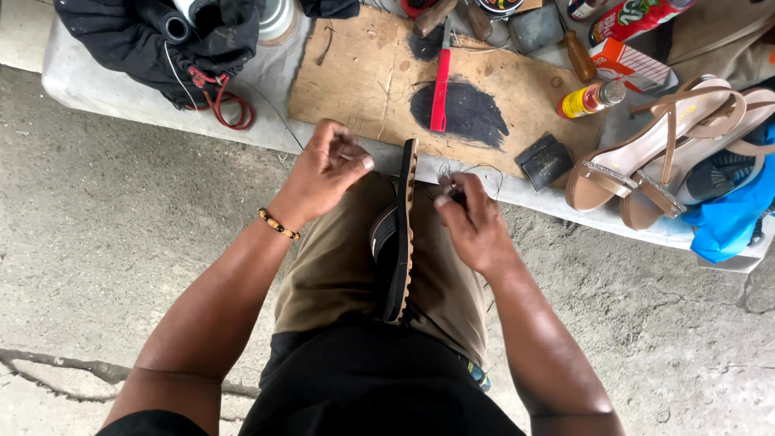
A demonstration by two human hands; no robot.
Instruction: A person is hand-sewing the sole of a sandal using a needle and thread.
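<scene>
**Sandal on edge across my knee**

Concrete floor [105, 234] lies all around me, with a low tabletop [97, 97] at the far side. On my lap the sandal [400, 234] stands on its edge, long axis running near to far, its far end pointing at the brown board [363, 73]. My left hand [323, 171] is clenched just left of that end; my right hand [472, 222] pinches a thin thread [472, 171] on its right.
</scene>
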